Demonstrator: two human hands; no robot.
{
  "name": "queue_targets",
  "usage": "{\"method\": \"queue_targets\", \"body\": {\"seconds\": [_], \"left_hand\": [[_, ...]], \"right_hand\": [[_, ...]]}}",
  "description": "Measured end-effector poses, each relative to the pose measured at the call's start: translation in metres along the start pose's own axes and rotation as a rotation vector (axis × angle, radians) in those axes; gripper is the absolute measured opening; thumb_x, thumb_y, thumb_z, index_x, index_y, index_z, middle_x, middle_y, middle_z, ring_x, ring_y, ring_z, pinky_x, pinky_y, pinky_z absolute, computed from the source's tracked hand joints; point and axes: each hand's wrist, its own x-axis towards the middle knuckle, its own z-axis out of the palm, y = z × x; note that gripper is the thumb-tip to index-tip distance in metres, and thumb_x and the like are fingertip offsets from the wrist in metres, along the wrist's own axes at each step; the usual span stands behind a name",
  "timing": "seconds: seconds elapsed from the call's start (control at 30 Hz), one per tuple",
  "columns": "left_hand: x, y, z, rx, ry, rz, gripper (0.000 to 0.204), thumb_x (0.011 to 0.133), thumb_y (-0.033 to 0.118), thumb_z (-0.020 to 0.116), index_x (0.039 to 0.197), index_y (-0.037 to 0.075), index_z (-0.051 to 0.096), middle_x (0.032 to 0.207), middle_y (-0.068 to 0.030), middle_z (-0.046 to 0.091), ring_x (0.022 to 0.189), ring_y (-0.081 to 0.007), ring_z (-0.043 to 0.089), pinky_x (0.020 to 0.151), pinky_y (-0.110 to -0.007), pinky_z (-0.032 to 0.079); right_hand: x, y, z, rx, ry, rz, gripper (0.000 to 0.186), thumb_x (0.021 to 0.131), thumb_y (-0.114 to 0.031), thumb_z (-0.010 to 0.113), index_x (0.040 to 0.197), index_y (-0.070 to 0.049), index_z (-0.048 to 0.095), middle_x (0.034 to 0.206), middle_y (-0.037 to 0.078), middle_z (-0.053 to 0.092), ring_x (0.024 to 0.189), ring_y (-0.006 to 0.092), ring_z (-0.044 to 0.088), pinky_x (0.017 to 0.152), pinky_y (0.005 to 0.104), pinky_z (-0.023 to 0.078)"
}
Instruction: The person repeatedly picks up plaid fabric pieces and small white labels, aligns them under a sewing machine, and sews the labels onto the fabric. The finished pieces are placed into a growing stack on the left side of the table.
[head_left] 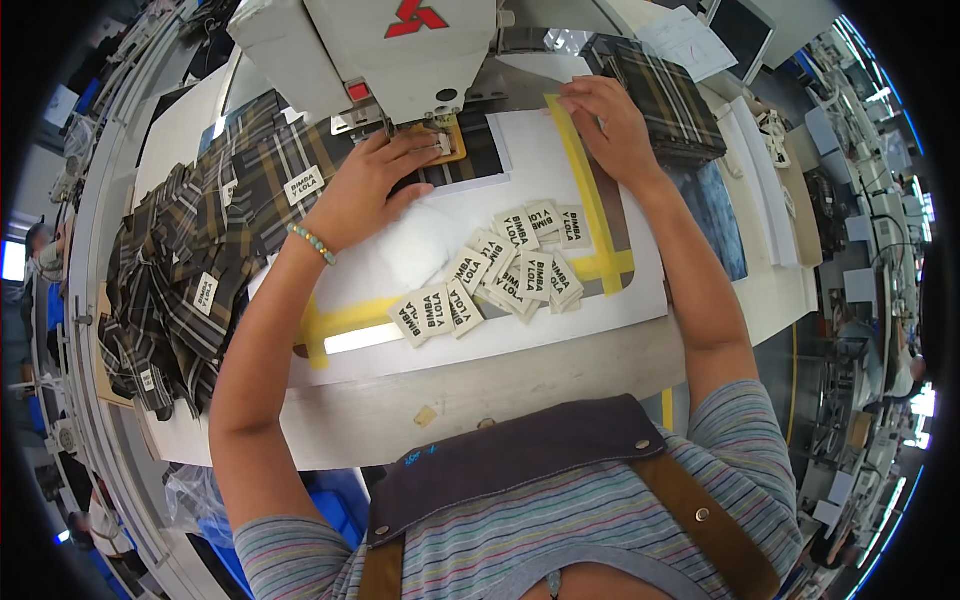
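My left hand (382, 180) lies with its fingers stretched out under the head of a white sewing machine (410, 60). Its fingertips touch the yellow-edged clamp plate (455, 140), where a dark plaid fabric piece (480, 150) is laid. Apart from it, my right hand (608, 125) rests with bent, loosely spread fingers by the yellow tape (585, 180), near a folded stack of plaid fabric (665, 100). Nothing shows in its grasp. A loose pile of cream square labels (490, 270) with dark print is spread on the white work surface (420, 245) between my forearms.
Plaid pieces with labels on them (215, 240) are heaped along the left side of the table. Paper sheets (688, 42) and a monitor (742, 28) stand at the back right. A blue bin (335, 515) is below the front edge. Other workstations line both sides.
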Motion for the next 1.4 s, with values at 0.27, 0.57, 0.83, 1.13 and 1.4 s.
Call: {"method": "queue_targets", "body": {"seconds": [0.27, 0.57, 0.83, 1.13, 1.4], "left_hand": [[0.001, 0.001, -0.007, -0.029, -0.097, -0.057, 0.045, 0.101, 0.019, 0.069, 0.145, 0.008, 0.065, 0.158, -0.0070, 0.058, 0.142, -0.0346, 0.050, 0.122, -0.043, 0.038], [0.009, -0.009, -0.004, -0.016, -0.084, -0.075, 0.046, 0.103, 0.025, 0.066, 0.146, 0.008, 0.065, 0.153, -0.0096, 0.062, 0.113, -0.0347, 0.055, 0.114, -0.042, 0.043], [0.009, -0.022, 0.001, -0.042, -0.019, -0.107, 0.040, 0.102, 0.023, 0.070, 0.139, 0.009, 0.070, 0.135, -0.0138, 0.069, 0.130, -0.0361, 0.057, 0.117, -0.047, 0.044], [-0.037, -0.027, -0.026, -0.144, 0.128, -0.266, 0.042, 0.093, 0.011, 0.077, 0.134, 0.004, 0.071, 0.136, -0.0130, 0.067, 0.130, -0.0342, 0.061, 0.112, -0.043, 0.048], [-0.030, -0.031, -0.013, -0.153, 0.136, -0.309, 0.041, 0.089, 0.019, 0.084, 0.126, 0.005, 0.074, 0.127, -0.0093, 0.066, 0.125, -0.0318, 0.059, 0.111, -0.041, 0.049]], "right_hand": [[0.002, -0.007, -0.001, 0.002, -0.030, 0.012, 0.019, 0.099, -0.013, 0.070, 0.111, -0.002, 0.080, 0.120, 0.009, 0.076, 0.125, 0.0313, 0.065, 0.107, 0.0433, 0.052], [-0.002, -0.007, 0.000, 0.010, -0.033, 0.030, 0.018, 0.097, -0.010, 0.071, 0.110, -0.001, 0.079, 0.119, 0.010, 0.076, 0.124, 0.0314, 0.065, 0.106, 0.0437, 0.053], [-0.003, -0.008, 0.001, 0.023, -0.039, 0.043, 0.018, 0.096, -0.011, 0.072, 0.110, -0.002, 0.078, 0.118, 0.010, 0.076, 0.124, 0.0320, 0.065, 0.104, 0.0438, 0.054], [0.018, -0.056, -0.002, 0.110, -0.320, -0.040, 0.030, 0.100, -0.023, 0.070, 0.122, -0.005, 0.077, 0.133, 0.011, 0.073, 0.127, 0.0332, 0.064, 0.111, 0.0446, 0.050], [0.022, -0.079, 0.017, -0.016, -0.519, -0.089, 0.035, 0.102, -0.028, 0.070, 0.126, -0.003, 0.076, 0.140, 0.013, 0.070, 0.128, 0.0335, 0.064, 0.110, 0.0432, 0.052]]}}
